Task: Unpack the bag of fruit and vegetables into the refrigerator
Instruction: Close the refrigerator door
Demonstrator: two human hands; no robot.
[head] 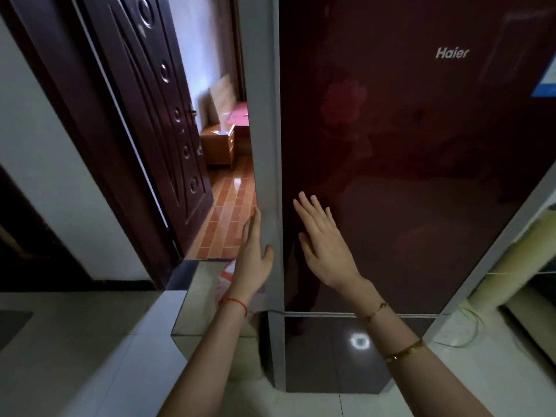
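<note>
- The refrigerator (391, 164) stands directly ahead of my fingers. Its dark red upper door is shut, long axis upright, and nothing of the inside shows.
- The door's grey side edge (264, 145) runs vertically between my two hands, so the next move depends on that edge.
- My left hand (255, 254) lies along the grey edge with its fingers straight and relaxed, thumb on the near face, gripping nothing. In my judgement it is the nearer hand for pulling the door.
- My right hand (322, 239) is spread flat at the door front, just right of the edge, holding nothing. I cannot tell whether it touches.
- The bag (225, 278), white with red print, sits low behind my left wrist on a mirrored ledge (198, 299), largely hidden.
- Left of my fingers there is open room through a doorway (228, 206). On the right, a pale cabinet (517, 257) sits close beside the refrigerator.
</note>
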